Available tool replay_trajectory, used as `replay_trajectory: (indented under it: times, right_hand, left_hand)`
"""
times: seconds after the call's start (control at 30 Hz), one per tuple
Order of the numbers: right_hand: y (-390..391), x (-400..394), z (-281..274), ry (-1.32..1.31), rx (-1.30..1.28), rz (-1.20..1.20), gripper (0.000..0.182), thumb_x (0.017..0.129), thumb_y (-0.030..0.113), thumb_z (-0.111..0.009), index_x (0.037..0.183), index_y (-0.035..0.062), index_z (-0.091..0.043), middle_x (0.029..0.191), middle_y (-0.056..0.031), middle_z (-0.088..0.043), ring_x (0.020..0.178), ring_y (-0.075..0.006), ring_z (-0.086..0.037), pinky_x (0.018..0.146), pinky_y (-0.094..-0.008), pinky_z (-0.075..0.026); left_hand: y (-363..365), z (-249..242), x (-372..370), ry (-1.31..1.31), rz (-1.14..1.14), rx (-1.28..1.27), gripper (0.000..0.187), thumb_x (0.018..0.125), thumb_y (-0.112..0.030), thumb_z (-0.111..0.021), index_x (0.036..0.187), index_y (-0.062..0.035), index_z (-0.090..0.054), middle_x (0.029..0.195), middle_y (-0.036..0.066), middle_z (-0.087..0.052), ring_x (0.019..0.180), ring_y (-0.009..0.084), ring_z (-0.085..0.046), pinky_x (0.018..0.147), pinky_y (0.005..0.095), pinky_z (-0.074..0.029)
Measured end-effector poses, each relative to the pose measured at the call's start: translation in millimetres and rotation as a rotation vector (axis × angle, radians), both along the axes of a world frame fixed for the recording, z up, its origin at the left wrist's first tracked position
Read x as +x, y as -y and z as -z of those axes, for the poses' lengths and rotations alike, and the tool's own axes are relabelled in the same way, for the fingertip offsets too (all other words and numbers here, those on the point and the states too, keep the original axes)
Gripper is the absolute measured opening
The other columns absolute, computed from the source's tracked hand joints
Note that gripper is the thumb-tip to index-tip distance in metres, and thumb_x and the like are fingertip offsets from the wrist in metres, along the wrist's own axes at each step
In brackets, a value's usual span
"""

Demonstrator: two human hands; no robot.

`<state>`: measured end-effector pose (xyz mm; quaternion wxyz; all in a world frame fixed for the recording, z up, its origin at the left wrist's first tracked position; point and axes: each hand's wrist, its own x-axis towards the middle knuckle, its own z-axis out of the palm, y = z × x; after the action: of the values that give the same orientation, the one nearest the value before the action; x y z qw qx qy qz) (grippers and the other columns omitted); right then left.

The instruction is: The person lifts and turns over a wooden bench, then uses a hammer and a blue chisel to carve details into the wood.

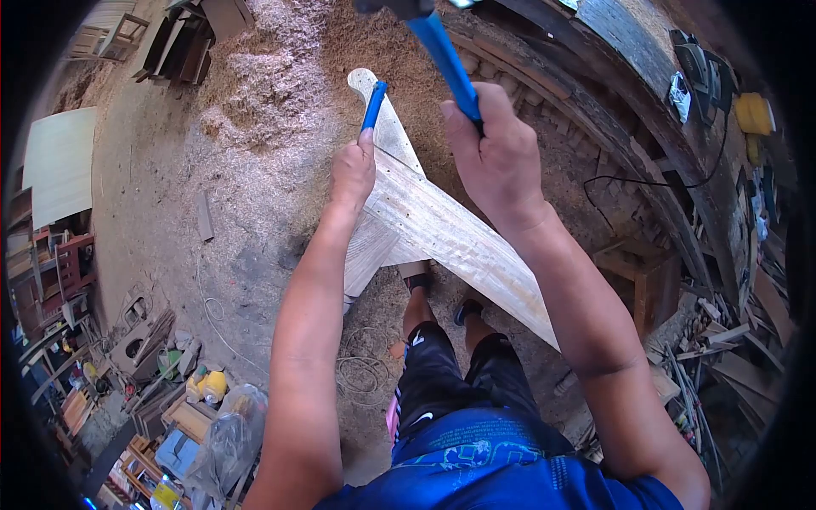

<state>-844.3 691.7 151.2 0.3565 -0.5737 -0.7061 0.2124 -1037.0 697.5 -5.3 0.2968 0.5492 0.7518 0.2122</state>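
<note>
My left hand (353,174) is closed around a chisel (374,106), whose blue handle sticks up past the thumb. Its blade is hidden by the hand, over the pale wooden workpiece (459,242). Raised to the right, my right hand (501,157) grips a hammer (446,64) by its blue handle. The dark hammer head is partly cut off by the top edge of the view. Long, crossing boards make up the workpiece, and its far arm ends in a rounded tip. Small dark marks dot its surface.
Wood shavings (272,93) cover the ground ahead. A wooden stool (642,285) stands at right, near long timbers (612,110) and a black cable (654,183). Scrap wood, a yellow object (208,385) and a plastic bag (225,446) lie at lower left. My feet are beneath the workpiece.
</note>
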Motion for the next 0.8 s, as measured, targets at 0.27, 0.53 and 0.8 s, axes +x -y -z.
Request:
replay_trajectory:
  times: [0.27,0.53,0.8]
  right_hand:
    - [-20.5,4.4,52.3,0.513,-0.163,-0.098,0.018,0.090,0.018,-0.061,0.096,0.0062,-0.049,0.072,-0.0155,-0.062,0.065,-0.0343,-0.066,0.056,-0.0451,-0.050]
    - [-3.9,-2.8,11.8,-0.040,0.176,0.001,0.017,0.090,0.016,-0.063,0.097,0.0075,-0.051,0.071,-0.0160,-0.060,0.062,-0.0337,-0.064,0.054,-0.0427,-0.050]
    - [-16.4,10.5,51.0,0.542,-0.292,-0.132,0.020,0.093,0.025,-0.053,0.097,0.0060,-0.051,0.078,-0.0187,-0.065,0.072,-0.0398,-0.065,0.064,-0.0514,-0.050]
  left_hand:
    - [0.8,3.2,1.6,-0.041,0.013,-0.014,0.060,0.100,-0.045,-0.037,0.082,0.0042,-0.066,0.081,0.031,-0.063,0.082,0.0487,-0.061,0.075,0.0531,-0.048]
    - [1.1,3.5,1.1,-0.043,0.018,0.055,0.059,0.100,-0.045,-0.037,0.083,0.0042,-0.066,0.077,0.032,-0.060,0.080,0.0484,-0.061,0.072,0.0523,-0.046]
    - [-7.6,3.8,-0.7,-0.044,0.057,0.055,0.063,0.101,-0.044,-0.036,0.079,0.0072,-0.065,0.078,0.033,-0.061,0.081,0.0498,-0.061,0.076,0.0542,-0.047]
